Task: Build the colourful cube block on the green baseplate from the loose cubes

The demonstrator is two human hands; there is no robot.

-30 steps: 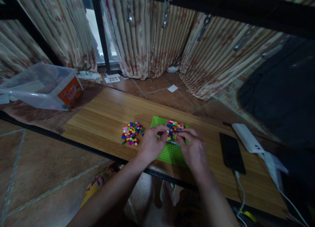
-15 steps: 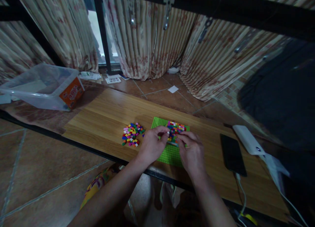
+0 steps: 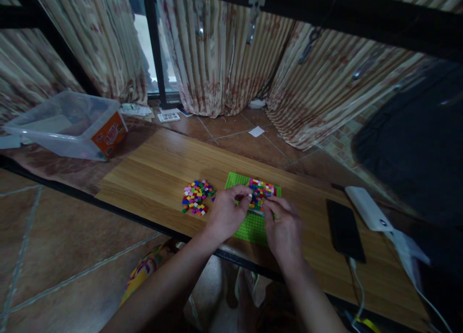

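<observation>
A green studded baseplate lies on the wooden table. A patch of small multicoloured bricks covers its far right part. My left hand rests on the plate's left side, thumb and forefinger pinched near the patch's left edge. My right hand sits on the plate's right side, fingertips at the patch's near edge. What either hand pinches is too small to tell. A loose pile of coloured bricks lies left of the plate.
A black phone with a cable and a white power bank lie at the table's right. A clear plastic bin with an orange box stands at far left. Curtains hang behind; tiled floor lies around.
The hands stay at the brick patch. My right hand has drawn slightly nearer along its front edge, and the view has shifted a little.
</observation>
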